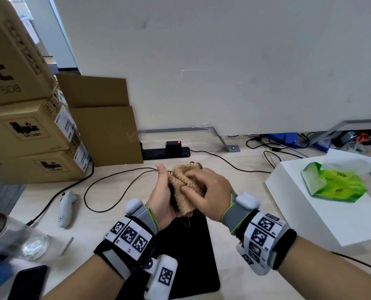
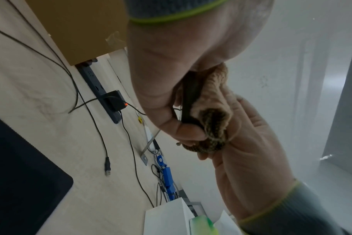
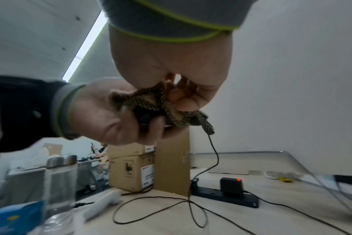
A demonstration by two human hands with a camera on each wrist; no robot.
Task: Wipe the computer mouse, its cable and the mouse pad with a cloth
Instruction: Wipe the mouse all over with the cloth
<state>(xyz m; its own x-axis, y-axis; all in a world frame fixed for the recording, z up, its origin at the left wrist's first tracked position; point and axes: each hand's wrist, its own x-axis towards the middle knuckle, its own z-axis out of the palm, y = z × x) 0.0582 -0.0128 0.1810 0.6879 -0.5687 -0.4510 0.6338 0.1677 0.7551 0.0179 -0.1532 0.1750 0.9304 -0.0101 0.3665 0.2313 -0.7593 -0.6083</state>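
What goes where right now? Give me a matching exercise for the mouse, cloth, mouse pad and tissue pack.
Things:
1. black computer mouse
2. tan knitted cloth
3. black rectangular mouse pad
4. green plastic tissue pack

Places:
A. on the white box
B. flat on the desk, below both hands
C. gripped in the left hand
D. pressed against the mouse by the right hand

Pairs: 1-C, 2-D, 3-B, 4-A

Pale desk [image 1: 106,224]: mouse pad [image 1: 191,252], cable [image 1: 115,180], boxes [image 1: 28,126], power strip [image 1: 165,153].
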